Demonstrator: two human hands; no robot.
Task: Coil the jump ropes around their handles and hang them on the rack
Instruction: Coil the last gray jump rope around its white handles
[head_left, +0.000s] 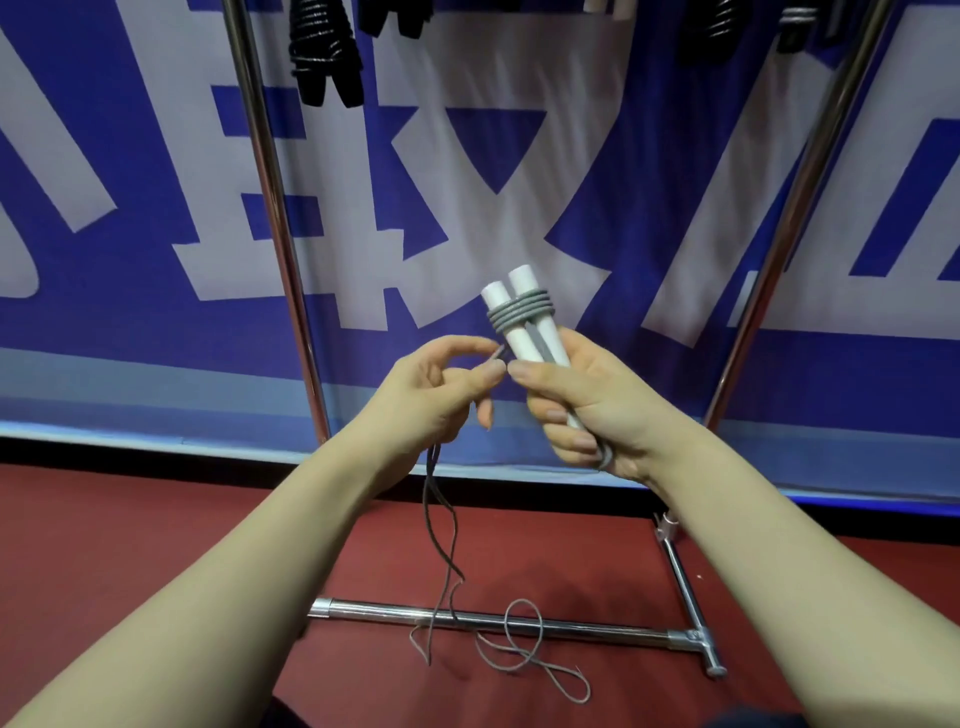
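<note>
My right hand (582, 400) grips two white handles (524, 317) side by side, pointing up and slightly left. Several turns of grey rope (519, 310) wrap around the handles near their top. My left hand (441, 384) pinches the same rope just left of the handles. From that hand the loose rope (514, 649) hangs down and lies in loops on the red floor. The metal rack (270, 208) stands right behind my hands, with its base bar (571, 626) on the floor.
Black coiled jump ropes (324, 52) hang from the rack at the top left, others (711, 26) at the top right. A blue and white banner (467, 182) covers the wall behind. The rack's right upright (789, 223) slants upward.
</note>
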